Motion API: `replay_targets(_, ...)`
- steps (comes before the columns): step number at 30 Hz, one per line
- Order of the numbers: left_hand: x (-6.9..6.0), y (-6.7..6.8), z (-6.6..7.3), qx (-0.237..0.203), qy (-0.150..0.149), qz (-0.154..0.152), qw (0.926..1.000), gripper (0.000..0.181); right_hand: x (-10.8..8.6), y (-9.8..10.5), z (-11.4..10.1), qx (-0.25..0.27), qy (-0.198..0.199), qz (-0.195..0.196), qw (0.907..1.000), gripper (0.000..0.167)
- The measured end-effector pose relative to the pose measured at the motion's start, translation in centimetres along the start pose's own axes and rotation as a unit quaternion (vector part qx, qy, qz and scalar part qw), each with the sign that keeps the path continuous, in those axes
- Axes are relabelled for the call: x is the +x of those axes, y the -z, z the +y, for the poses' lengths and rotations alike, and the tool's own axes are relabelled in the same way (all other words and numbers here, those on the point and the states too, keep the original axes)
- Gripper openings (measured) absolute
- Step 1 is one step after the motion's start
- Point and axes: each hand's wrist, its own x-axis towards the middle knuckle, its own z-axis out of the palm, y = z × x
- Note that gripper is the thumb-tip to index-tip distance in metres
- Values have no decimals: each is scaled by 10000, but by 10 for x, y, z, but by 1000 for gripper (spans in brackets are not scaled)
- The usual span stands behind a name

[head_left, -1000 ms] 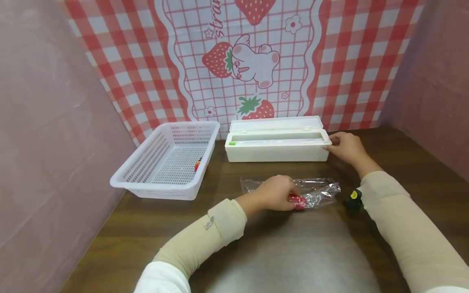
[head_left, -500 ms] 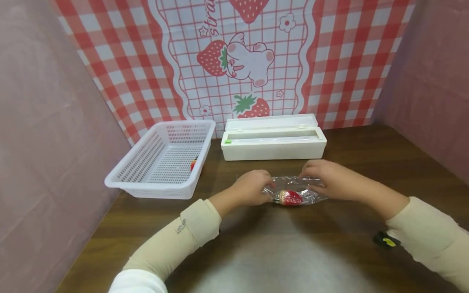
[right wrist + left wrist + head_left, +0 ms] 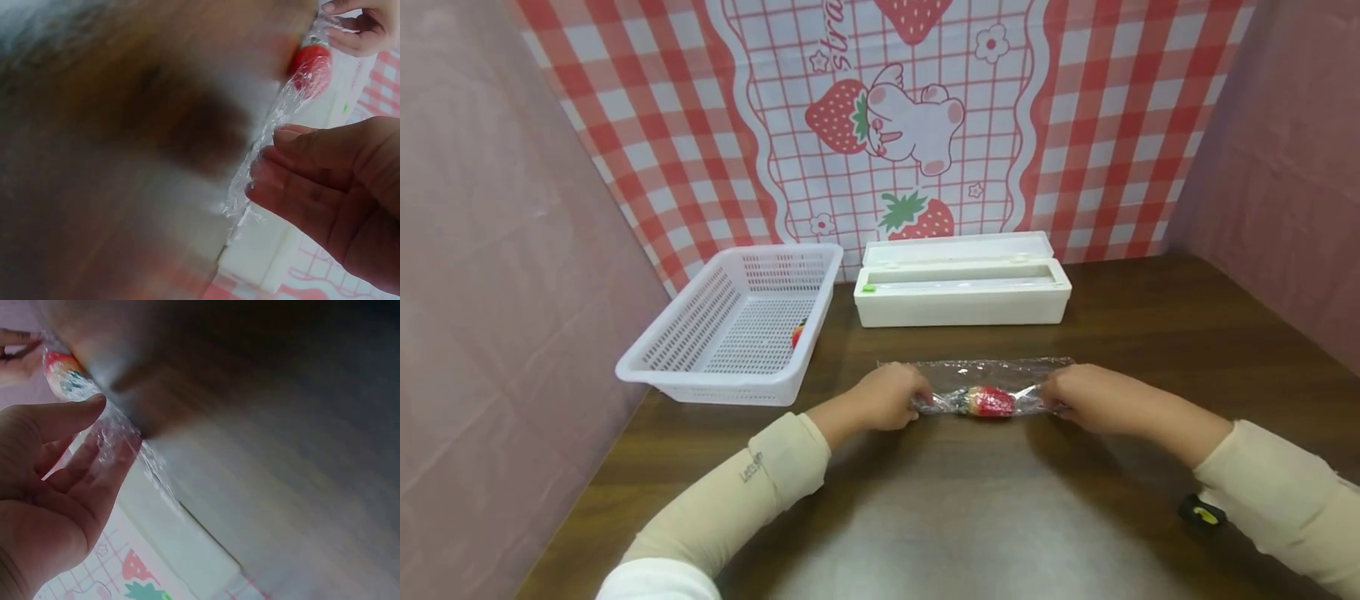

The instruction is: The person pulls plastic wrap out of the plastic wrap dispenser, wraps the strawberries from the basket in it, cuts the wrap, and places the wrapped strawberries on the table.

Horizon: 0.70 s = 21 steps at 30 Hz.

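Observation:
A red strawberry (image 3: 991,402) with a pale yellow and green end lies wrapped in clear plastic wrap (image 3: 1011,372) on the wooden table. To its left my left hand (image 3: 891,396) pinches the wrap between thumb and fingers. On the other side my right hand (image 3: 1086,398) grips the wrap's right end. The left wrist view has the wrap (image 3: 112,434) running across the left fingers, with the strawberry (image 3: 62,375) beyond the thumb. Seen from the right wrist, the strawberry (image 3: 311,69) sits under crinkled film between the two hands.
A white perforated basket (image 3: 707,386) stands at the left, with a small red and yellow item (image 3: 797,335) inside, partly hidden by its wall. Behind the hands is a long white cling-film box (image 3: 962,312), lid raised. A checked strawberry-print cloth (image 3: 1112,125) hangs at the back.
My right hand has come from the white box to the wrap's right end. The left hand has moved left off the strawberry onto the wrap. The strawberry has shifted slightly left and is now rolled in film.

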Motion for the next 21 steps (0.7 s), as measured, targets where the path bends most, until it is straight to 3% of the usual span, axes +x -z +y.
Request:
replay_targets(7,-6,5,-19,-870,220,-151,9959,20,-3,-1,15,969,-176,-283,9947,21)
replay_targets(11,-9,9,-23,-898,262,-68,9956,25,-3,8,14,1302,-535,-112,9900,15)
replay_targets(14,-8,15,-16,-853,376,426,9947,34,3,15,4,1043,-617,358,9920,17)
replay_targets(17,1,18,0,-788,269,932,9922,33,16,14,-12,647,-351,748,9945,21)
replay_targets(19,10,17,12,-623,74,969,9933,28,27,8,-21,403,-98,765,9962,28)
replay_targets(21,20,13,22,-462,-106,805,9956,24,37,1,-27,217,87,699,9973,36)
